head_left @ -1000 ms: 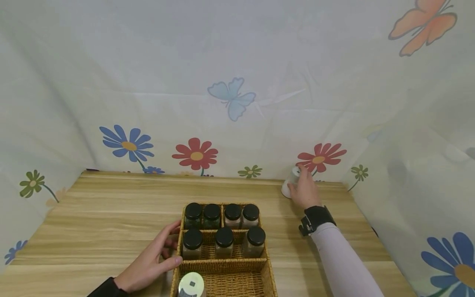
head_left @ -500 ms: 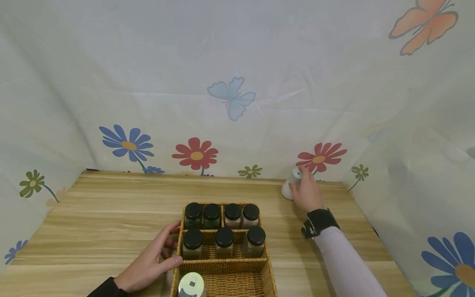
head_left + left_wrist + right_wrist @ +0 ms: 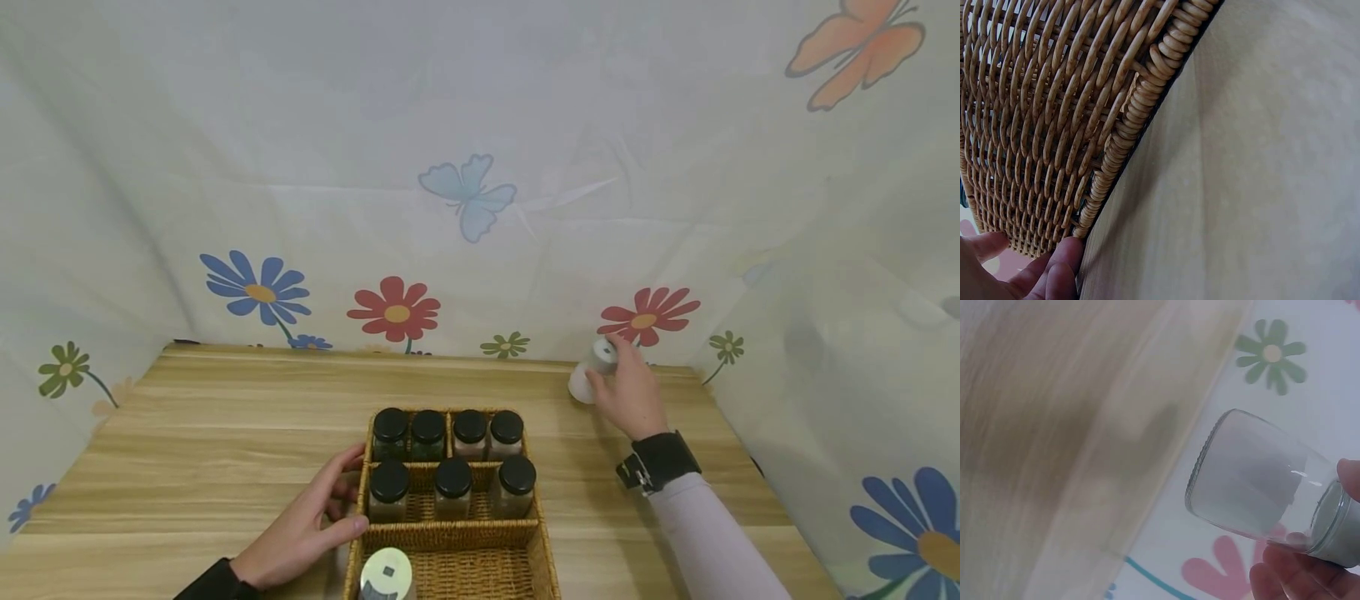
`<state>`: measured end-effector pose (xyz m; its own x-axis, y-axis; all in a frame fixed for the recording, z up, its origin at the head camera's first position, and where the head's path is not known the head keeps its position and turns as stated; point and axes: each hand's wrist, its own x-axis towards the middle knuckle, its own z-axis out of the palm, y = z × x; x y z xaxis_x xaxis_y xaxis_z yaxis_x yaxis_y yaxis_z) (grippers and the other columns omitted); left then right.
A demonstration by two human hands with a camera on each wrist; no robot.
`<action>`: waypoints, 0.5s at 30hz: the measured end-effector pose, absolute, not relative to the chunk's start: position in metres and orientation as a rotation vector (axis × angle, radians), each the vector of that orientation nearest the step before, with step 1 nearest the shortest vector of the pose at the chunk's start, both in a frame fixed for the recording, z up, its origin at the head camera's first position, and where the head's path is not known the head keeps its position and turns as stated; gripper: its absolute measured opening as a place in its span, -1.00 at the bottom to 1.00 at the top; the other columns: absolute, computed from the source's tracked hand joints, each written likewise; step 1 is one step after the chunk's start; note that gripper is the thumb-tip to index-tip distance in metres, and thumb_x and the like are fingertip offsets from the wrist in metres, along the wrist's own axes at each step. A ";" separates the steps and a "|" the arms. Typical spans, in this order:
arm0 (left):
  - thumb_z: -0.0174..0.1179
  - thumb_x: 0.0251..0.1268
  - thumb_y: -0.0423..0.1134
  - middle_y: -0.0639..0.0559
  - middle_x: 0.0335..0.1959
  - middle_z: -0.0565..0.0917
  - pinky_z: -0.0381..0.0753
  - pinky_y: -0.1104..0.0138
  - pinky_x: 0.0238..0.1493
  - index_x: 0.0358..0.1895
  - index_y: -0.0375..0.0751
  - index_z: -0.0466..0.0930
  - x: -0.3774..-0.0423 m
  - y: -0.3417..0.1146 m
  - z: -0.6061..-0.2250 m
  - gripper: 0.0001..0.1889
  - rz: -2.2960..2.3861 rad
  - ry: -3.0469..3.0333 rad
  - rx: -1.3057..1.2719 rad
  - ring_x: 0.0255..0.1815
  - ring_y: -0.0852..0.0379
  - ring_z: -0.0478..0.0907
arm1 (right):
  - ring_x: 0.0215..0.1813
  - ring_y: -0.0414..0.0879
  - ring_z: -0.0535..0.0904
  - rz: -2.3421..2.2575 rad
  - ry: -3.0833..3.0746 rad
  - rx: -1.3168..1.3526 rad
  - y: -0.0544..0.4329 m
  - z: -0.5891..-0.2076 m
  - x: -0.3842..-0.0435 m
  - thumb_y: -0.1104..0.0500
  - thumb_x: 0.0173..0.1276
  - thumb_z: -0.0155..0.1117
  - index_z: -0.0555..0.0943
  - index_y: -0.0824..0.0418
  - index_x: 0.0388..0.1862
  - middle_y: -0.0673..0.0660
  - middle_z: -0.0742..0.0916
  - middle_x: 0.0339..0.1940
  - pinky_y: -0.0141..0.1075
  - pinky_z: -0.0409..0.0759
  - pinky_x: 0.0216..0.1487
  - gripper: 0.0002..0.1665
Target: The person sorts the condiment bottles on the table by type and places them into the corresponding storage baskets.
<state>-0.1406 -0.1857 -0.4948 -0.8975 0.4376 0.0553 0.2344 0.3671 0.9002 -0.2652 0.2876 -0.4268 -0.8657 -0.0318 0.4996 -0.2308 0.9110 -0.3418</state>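
Observation:
My right hand (image 3: 632, 392) grips a small glass jar (image 3: 602, 357) by its pale lid, at the back right of the table. In the right wrist view the jar (image 3: 1254, 472) is clear and tilted, with a whitish patch in or on it; whether its base touches the table I cannot tell. My left hand (image 3: 303, 525) rests against the left side of a woven basket (image 3: 543, 550), its thumb at the rim. The left wrist view has the fingertips (image 3: 1069, 250) touching the basket's wicker wall (image 3: 1041, 125) near its lower edge.
Several black-lidded jars (image 3: 453, 479) of seasoning stand in the basket's rear and middle compartments. A jar with a pale green lid (image 3: 387, 571) is in the front compartment. The wood-grain table (image 3: 247, 400) meets a flowered cloth backdrop (image 3: 360, 167).
My right hand has shifted slightly right and toward me, and the jar's lid end has tipped the same way. My left hand and the basket stay put.

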 end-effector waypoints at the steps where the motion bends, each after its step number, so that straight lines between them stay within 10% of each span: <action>1: 0.17 0.50 -0.10 -0.14 0.49 0.30 0.49 0.32 -0.06 0.63 0.13 -0.06 -0.141 -0.186 -0.495 -0.22 1.551 2.431 0.604 0.06 0.16 0.50 | 0.19 0.32 0.54 0.544 -2.565 0.201 0.286 -0.424 -0.262 0.14 0.33 0.42 0.33 0.40 0.42 0.41 0.57 0.21 0.23 0.49 0.15 -0.22; 15: 0.21 0.46 -0.13 -0.15 0.48 0.32 0.51 0.33 -0.08 0.63 0.13 -0.03 -0.140 -0.186 -0.495 -0.21 1.587 2.446 0.650 0.04 0.18 0.51 | 0.00 0.16 0.61 0.585 -2.460 0.318 0.270 -0.403 -0.213 0.16 0.26 0.51 0.40 0.31 0.40 0.30 0.62 0.09 0.07 0.61 -0.08 -0.21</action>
